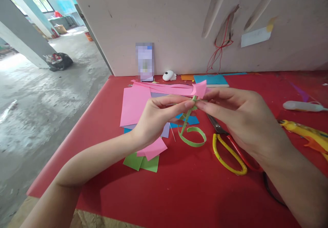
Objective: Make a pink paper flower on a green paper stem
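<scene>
Pinching green paper stem (185,123) beneath pink paper (200,89) with left hand (160,117) and right hand (239,115), mid-frame; cannot read pixelated phone screen (145,62), upper centre.

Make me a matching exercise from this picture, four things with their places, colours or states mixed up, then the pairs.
1. Phone
2. Scissors
3. Green strip
4. Green squares

A. Bent in a loose curl
B. Partly covered by pink paper
C. Upright against the pale panel
D. One yellow handle, one red

Pairs: 1-C, 2-D, 3-A, 4-B
</scene>
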Motion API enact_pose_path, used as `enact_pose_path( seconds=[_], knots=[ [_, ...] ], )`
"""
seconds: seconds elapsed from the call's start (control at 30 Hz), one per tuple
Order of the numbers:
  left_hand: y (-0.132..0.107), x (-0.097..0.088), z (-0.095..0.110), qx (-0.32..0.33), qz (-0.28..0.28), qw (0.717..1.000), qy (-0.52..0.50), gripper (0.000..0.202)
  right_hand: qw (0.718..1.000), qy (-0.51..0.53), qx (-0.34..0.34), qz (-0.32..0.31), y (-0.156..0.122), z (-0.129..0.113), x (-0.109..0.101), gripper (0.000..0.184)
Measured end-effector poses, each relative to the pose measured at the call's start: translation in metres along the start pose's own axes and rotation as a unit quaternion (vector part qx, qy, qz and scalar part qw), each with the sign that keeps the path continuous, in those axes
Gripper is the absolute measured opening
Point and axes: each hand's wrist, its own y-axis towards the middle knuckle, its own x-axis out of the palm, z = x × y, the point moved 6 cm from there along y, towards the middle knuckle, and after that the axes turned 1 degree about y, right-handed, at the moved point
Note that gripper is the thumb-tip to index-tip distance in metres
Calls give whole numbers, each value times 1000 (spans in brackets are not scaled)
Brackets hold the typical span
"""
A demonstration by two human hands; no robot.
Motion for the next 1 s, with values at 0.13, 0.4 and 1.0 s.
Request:
enact_pose_path(
  seconds=[0.13,0.4,1.0],
  knots=[
    [1,0,0,-6,-3,1000,3,16,1000,10,-6,-3,0,-1,1,7],
    [2,0,-2,0,-9,1000,-21,13,999,45,-1,-20,-1,-3,4,9],
    [2,1,0,13,-25,998,-54,10,993,109,17,-51,1,-2,6,10]
  ],
)
